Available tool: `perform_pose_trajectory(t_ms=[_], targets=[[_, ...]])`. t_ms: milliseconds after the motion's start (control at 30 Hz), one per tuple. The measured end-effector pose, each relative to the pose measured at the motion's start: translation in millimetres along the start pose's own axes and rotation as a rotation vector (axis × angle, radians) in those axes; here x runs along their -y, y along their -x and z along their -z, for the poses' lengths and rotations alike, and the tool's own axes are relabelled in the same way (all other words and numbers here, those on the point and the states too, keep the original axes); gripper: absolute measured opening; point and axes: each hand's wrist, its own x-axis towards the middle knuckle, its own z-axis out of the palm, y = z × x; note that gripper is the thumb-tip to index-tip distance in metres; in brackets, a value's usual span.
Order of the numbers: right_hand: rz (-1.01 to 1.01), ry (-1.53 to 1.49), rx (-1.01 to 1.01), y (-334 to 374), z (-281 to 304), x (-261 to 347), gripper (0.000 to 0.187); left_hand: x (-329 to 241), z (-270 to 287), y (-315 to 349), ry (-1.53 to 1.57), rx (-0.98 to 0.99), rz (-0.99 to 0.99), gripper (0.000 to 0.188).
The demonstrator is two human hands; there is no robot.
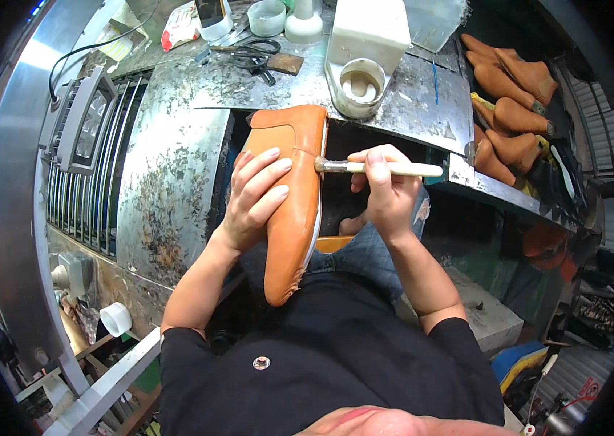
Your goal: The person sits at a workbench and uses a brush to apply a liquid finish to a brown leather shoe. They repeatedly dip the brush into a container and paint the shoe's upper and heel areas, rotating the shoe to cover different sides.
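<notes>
A tan leather shoe upper [294, 211] is held on its side over my lap, its toe pointing toward me and its pale bottom edge facing right. My left hand [255, 190] wraps round it from the left, fingers spread over the leather. In my right hand [391, 187] is a brush [412, 169] with a pale handle, gripped between thumb and fingers. Its bristles touch the shoe's lower edge near the heel half. Beyond the brush, a white glue dispenser [369, 36] with a round cup [358, 87] of whitish liquid stands on the metal bench.
More tan shoe uppers [516, 98] lie piled on the bench at the far right. Black-handled scissors [252, 54], a small brown block [285, 64] and white containers [267, 18] sit at the back. A grey lamp [87, 120] stands at left over a metal grille [129, 109].
</notes>
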Motion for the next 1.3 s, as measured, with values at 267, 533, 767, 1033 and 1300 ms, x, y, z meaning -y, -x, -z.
perform_pose_trajectory(t_ms=[267,533,767,1033,1300], targets=[[-0.047,-0.120,0.006,12.6,-7.2,5.0,0.033,7.1,2.1,-5.0,-0.059,0.008,0.014,0.044],[-0.020,-0.161,-0.020,26.0,-7.1,14.9,0.034,14.6,11.5,-20.5,-0.159,0.082,0.017,0.048],[0.060,-0.164,-0.019,32.3,-3.1,18.7,0.036,20.0,15.2,-29.6,-0.226,0.189,0.056,0.053],[0.275,-0.143,0.078,36.3,10.8,24.8,0.035,20.9,19.6,-37.7,-0.175,0.287,0.173,0.075],[0.044,-0.163,-0.086,-7.8,28.9,24.2,0.041,11.2,54.2,-58.0,0.551,0.539,0.982,0.099]])
